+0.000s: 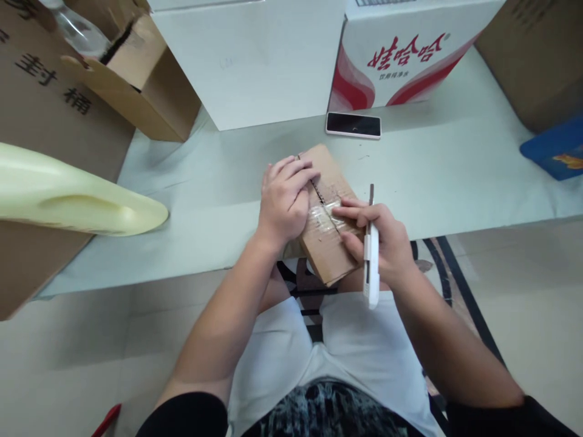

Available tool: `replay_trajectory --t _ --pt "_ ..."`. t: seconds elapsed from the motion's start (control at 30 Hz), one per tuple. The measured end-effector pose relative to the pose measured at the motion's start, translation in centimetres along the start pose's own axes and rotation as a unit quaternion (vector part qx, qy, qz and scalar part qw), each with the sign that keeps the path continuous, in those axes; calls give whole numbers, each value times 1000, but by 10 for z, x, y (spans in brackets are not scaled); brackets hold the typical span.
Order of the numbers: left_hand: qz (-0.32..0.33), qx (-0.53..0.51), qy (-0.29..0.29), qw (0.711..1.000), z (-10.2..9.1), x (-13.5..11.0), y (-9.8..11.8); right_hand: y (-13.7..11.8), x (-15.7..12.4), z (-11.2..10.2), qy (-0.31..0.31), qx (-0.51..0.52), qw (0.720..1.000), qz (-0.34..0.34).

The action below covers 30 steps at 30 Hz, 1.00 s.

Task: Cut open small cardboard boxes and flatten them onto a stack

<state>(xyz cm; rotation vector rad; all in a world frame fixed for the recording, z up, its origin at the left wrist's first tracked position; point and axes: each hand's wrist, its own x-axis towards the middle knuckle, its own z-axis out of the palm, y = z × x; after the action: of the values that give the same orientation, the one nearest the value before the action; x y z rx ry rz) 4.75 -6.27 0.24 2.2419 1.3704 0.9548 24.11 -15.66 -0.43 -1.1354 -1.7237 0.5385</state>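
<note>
A brown cardboard box (324,241), wrinkled clear tape (322,218) across its dark middle seam, overhangs the near edge of the table (218,209); the left hand (286,195), half curled, holds its left side, the right hand (390,240) grips a white cutter (372,261), fingers touching box

My left fingers (301,179) hide part of the flat brown cardboard box (321,246); the left edge crops a long pale-yellow object (68,194).
</note>
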Motion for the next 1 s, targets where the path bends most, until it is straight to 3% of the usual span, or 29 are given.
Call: replay_trajectory --t 0.13,0.2,0.27,0.5,0.67,1.0 --pt "-6 6 2 1000 -1 1 3 -22 2 -2 117 120 986 11" --pt "-1 7 4 1000 0 2 3 -35 8 -4 132 208 968 52" --pt "1 8 5 1000 1 2 1 -41 15 -4 117 230 962 91" --pt "-20 6 4 1000 3 2 5 -33 34 1 11 25 993 119" --pt "-27 4 -3 1000 3 2 7 -44 42 0 12 -113 987 114" --pt "-20 2 6 1000 5 1 6 -45 46 4 -24 -197 970 138"
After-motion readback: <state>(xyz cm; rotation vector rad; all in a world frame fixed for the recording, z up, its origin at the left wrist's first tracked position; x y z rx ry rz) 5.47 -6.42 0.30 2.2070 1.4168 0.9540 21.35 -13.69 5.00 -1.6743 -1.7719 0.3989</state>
